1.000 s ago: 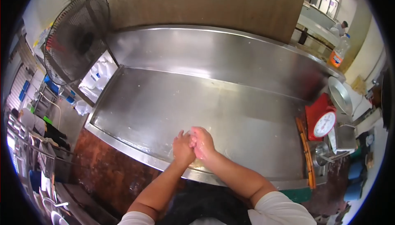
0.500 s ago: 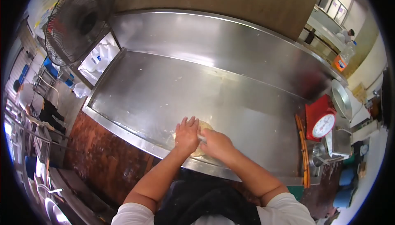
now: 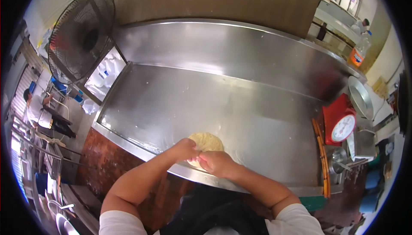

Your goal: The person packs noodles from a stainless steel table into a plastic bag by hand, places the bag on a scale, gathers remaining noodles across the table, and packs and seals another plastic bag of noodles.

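Observation:
A round, pale yellow lump of dough lies near the front edge of the steel worktable. Both hands meet over its near left part and hide some of it. My left hand has its fingers curled in and closed at the dough's left side. Against its fingertips, my right hand is closed too, with its fingers bent toward the left one. A small pale bit shows between the hands, too small to name. Whatever the fingers grip is mostly hidden.
To the right stand a red dial scale, thin wooden sticks and a metal pot. A big fan is at the left. An orange-labelled bottle sits on the back ledge. Another person is at far left.
My left hand has gone from lying flat with fingers stretched on the dough to closed at its left side. The right hand has moved slightly nearer me. More of the dough shows.

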Motion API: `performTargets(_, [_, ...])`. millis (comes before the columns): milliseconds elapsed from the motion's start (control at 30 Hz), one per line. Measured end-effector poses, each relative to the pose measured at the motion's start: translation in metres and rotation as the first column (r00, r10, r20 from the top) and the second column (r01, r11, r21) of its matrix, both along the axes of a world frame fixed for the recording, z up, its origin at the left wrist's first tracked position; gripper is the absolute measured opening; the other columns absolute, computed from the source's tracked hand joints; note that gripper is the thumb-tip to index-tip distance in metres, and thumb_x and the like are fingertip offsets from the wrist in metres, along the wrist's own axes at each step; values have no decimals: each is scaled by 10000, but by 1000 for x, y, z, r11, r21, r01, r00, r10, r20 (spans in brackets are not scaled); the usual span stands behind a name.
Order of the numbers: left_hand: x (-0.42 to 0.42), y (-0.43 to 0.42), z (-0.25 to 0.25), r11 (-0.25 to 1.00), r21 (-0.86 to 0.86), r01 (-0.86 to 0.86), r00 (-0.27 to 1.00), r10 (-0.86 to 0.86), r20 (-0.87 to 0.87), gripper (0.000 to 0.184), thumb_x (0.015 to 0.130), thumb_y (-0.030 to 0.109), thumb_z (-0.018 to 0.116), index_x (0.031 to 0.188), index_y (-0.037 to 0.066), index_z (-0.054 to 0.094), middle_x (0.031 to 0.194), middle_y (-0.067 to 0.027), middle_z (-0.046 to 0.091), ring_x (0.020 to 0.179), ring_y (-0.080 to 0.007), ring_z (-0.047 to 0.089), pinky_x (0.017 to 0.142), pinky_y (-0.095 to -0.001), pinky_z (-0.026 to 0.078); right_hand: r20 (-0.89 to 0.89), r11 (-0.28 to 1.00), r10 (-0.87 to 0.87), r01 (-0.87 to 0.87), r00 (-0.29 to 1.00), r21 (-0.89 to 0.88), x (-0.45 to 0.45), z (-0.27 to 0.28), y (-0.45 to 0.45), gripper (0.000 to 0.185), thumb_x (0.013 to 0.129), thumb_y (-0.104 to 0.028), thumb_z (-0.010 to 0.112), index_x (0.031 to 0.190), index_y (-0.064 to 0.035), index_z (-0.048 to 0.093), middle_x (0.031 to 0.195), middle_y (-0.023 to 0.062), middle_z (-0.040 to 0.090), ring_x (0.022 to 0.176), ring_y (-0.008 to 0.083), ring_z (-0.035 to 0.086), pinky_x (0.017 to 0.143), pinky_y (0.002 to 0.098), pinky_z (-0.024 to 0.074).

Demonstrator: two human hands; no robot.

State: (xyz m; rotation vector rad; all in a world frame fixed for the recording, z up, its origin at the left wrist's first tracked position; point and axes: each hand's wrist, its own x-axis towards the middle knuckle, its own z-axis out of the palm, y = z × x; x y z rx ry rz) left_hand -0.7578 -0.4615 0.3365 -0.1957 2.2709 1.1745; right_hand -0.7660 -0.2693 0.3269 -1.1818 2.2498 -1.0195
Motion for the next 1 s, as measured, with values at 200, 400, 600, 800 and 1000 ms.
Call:
performTargets(200, [-5,13,15,678,-724,129,546,-658,-519,147,707,147,665,836,93,620,858,-84,590,835,-306,579,745,-416,479,-60,941,-184,157,981,-300,-13,-29,-10,177,878,-180,556,823,-12,571,791,177,583,770,377,591,683,468,476])
performTargets(400, [-12,6,-14,933,-357,-36,483,-296,-824,131,724,42,650,840,62,593,829,-110,588,814,-323,571,734,-423,468,201,744,-528,564,825,-357,-25,-58,-43,189,892,-187,580,806,-20,566,705,135,561,626,269,556,580,394,431])
performTargets(600, [-10,2,-29,917,-319,-239,463,-182,-868,118,729,86,669,827,62,608,818,-116,604,809,-329,582,715,-404,477,947,548,-133,818,293,-176,-25,-45,-52,216,918,-229,616,840,-28,603,719,41,590,619,122,543,555,261,443])
performTargets(800, [-9,5,-18,945,-270,-184,679,-77,-730,164,742,135,687,853,59,593,718,-105,598,629,-277,586,581,-354,467,808,551,-219,753,547,-360,-22,-45,-50,199,876,-136,674,1014,-13,599,809,56,627,693,101,579,602,230,468])
performTargets(1000, [-19,-17,-11,998,51,-41,902,59,-428,178,764,164,695,891,52,642,762,-82,605,703,-202,595,599,-315,466,906,685,-102,689,411,-235,-34,-27,-23,198,865,-128,701,971,-11,582,828,53,623,689,99,587,603,230,479])
